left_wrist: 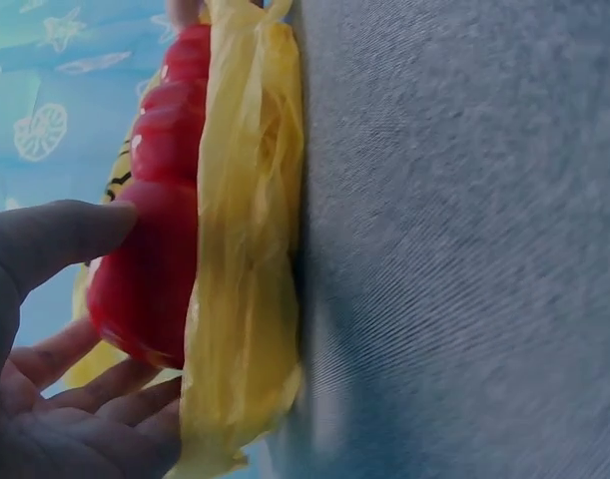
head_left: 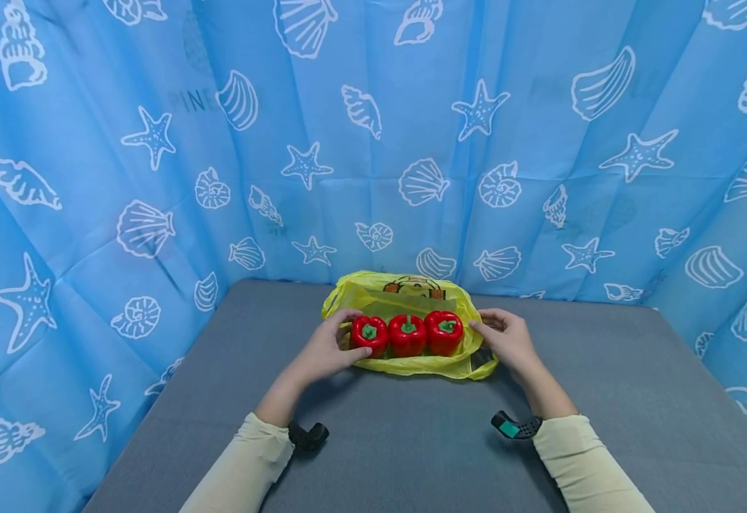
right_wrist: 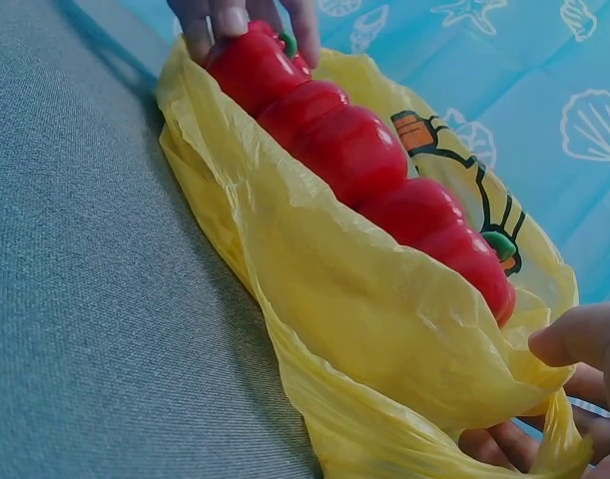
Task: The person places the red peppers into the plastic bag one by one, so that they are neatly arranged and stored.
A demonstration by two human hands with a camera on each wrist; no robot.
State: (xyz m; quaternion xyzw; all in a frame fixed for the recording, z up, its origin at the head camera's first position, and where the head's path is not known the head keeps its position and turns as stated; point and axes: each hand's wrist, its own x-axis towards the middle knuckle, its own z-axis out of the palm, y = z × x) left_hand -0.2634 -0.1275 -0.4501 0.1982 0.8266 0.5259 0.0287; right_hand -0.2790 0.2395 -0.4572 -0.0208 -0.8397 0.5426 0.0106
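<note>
Three red bell peppers with green stems stand side by side in the mouth of a yellow plastic bag [head_left: 405, 367]. My left hand [head_left: 325, 349] holds the left bell pepper [head_left: 376, 345], with the thumb on its near side and the fingers round its outer side. The middle bell pepper [head_left: 408, 343] and the right bell pepper [head_left: 439, 342] touch in the row. At the bag's right end, my right hand [head_left: 508, 342] pinches the yellow plastic between thumb and fingers, as the right wrist view shows. The peppers' lower parts are hidden by the bag's front wall [right_wrist: 364, 309].
A grey cloth-covered table [head_left: 399, 449] lies under the bag. Behind it and along both sides hangs a blue curtain [head_left: 361, 206] with white shells and starfish. Each wrist wears a black band; the right band [head_left: 516, 427] has a green patch.
</note>
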